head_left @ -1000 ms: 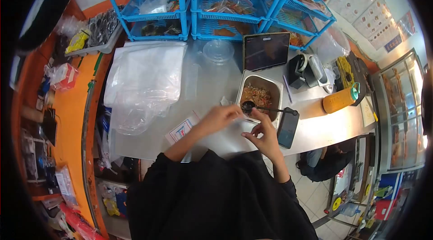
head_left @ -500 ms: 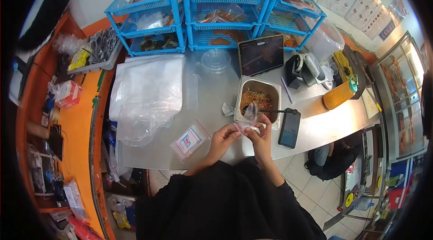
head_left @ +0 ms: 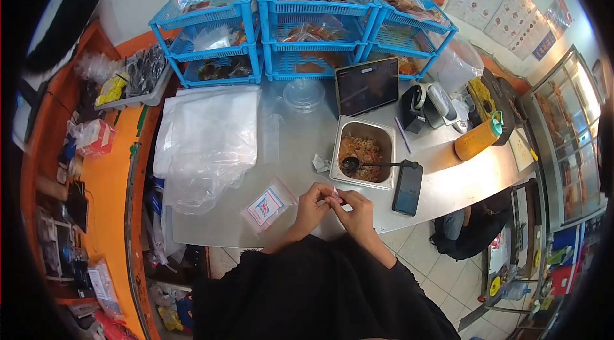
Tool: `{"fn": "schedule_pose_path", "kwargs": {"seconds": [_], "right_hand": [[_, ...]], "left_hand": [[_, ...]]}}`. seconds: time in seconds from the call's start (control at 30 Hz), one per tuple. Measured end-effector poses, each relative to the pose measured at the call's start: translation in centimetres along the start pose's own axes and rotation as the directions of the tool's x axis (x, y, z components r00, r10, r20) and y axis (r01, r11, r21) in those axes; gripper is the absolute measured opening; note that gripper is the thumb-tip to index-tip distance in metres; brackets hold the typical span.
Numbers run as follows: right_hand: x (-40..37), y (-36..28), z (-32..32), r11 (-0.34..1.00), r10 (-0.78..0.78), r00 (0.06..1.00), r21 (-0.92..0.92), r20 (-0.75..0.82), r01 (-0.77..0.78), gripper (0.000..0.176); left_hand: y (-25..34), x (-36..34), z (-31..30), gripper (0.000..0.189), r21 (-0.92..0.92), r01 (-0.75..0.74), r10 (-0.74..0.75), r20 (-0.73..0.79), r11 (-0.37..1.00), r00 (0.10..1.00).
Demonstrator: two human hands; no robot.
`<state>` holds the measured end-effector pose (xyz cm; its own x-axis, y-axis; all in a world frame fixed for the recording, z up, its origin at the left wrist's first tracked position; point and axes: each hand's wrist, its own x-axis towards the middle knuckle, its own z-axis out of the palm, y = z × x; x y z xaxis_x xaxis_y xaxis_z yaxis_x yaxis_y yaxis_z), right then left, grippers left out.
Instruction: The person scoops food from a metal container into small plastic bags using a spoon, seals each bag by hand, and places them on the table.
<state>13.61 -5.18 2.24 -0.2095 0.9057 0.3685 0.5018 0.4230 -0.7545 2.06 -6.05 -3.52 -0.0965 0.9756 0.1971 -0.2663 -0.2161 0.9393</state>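
Observation:
My left hand (head_left: 312, 207) and my right hand (head_left: 355, 213) meet over the metal table's front edge, fingers pinched together on a small clear plastic bag (head_left: 334, 193). Most of the bag is hidden by the fingers. Just beyond them stands a square metal container (head_left: 341, 172) of chopped food, with a black ladle (head_left: 350, 164) resting in it, its handle over the right rim. A printed zip bag (head_left: 266, 207) lies to the left of my left hand. Crumpled wrapping (head_left: 321, 163) sits beside the container's left wall.
Clear plastic sheets (head_left: 206, 142) cover the left side. A phone (head_left: 407, 190) lies right of the container, a tablet (head_left: 366, 86) behind it, an orange bottle (head_left: 476, 139) farther right. Blue racks (head_left: 315, 36) stand at the back. Another person (head_left: 470, 228) is low at the right.
Both hands have moved down and slightly left, nearer my body, with the small bag. It no longer stands up over the container, and the ladle's bowl now shows.

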Motion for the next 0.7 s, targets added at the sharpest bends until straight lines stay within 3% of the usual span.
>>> {"fn": "schedule_pose_path", "kwargs": {"seconds": [0.1,0.17,0.23,0.27,0.3,0.33,0.37,0.43,0.5,0.6,0.67,0.7], "right_hand": [[0.6,-0.2,-0.5,0.999,0.041,0.991,0.026,0.127,-0.045,0.017],[1.1,0.1,-1.3,0.995,0.067,0.975,0.064,0.214,-0.083,0.016],[1.4,0.4,-2.0,0.957,0.115,0.924,0.208,0.366,-0.201,0.013],[1.5,0.5,-2.3,0.958,0.112,0.924,0.207,0.366,-0.199,0.013],[1.6,0.4,-2.6,0.991,0.078,0.925,0.075,0.372,-0.114,0.012],[1.7,0.4,-2.7,0.998,0.044,0.923,-0.057,0.382,-0.024,0.012],[1.6,0.5,-2.4,0.998,0.042,0.923,-0.057,0.383,-0.022,0.012],[1.2,0.8,-1.4,0.972,-0.226,0.952,-0.013,0.205,0.233,0.014],[1.1,0.8,-1.2,0.97,-0.228,0.948,-0.03,0.222,0.24,0.014],[0.3,1.2,-0.8,0.965,-0.222,0.937,-0.08,0.27,0.251,0.014],[0.1,1.4,-0.5,0.96,-0.212,0.932,-0.117,0.295,0.255,0.014],[0.2,1.4,-0.4,0.977,-0.18,0.956,-0.07,0.232,0.201,0.015]], "left_hand": [[0.8,0.2,-0.3,0.015,0.118,-0.006,0.006,0.005,0.993,1.0],[1.7,0.6,-0.7,0.014,0.27,0.018,-0.044,0.092,0.963,0.995],[2.9,0.9,-1.0,0.015,0.203,0.073,-0.101,0.132,0.976,0.986],[3.4,1.0,-1.0,0.015,0.137,0.133,-0.157,0.177,0.982,0.972],[3.5,0.9,-0.9,0.015,0.135,0.131,-0.154,0.175,0.982,0.972],[3.7,0.8,-0.8,0.016,0.234,0.032,-0.07,0.155,0.972,0.985],[3.8,0.6,-0.7,0.018,0.333,-0.064,0.016,0.143,0.941,0.99],[4.3,0.4,-0.1,0.019,0.374,-0.083,0.039,0.126,0.924,0.991],[4.1,0.3,-0.1,0.02,0.415,-0.101,0.06,0.112,0.904,0.992],[2.8,0.5,-1.1,0.02,0.482,-0.022,-0.064,0.161,0.876,0.985],[2.7,1.2,-1.3,0.016,0.532,-0.143,0.145,0.039,0.835,0.989],[3.2,1.1,-0.9,0.016,0.531,-0.145,0.146,0.042,0.835,0.988]]}}
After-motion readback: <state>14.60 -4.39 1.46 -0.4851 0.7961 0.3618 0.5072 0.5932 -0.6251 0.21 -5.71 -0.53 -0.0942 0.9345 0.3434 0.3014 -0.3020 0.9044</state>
